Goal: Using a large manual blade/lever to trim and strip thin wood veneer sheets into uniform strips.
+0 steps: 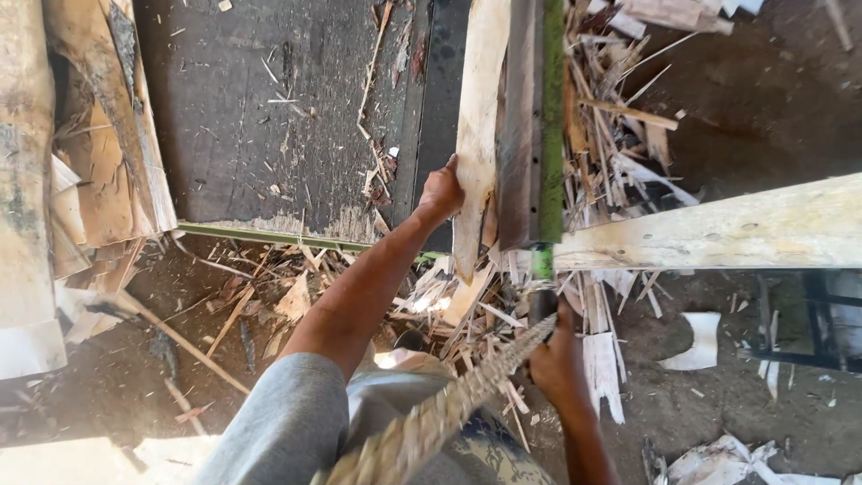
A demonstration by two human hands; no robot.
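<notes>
Count: 2 hands — left, right. 1 pale veneer strip. 1 green-edged blade. 1 plank. 1 worktop. Scraps: too many to count.

Pale veneer strip and green-edged blade

Strip long, thin, rough-edged, standing nearly upright against dark bench; blade grey, straight, green along one edge, just beside strip, running down to dark handle.
</notes>
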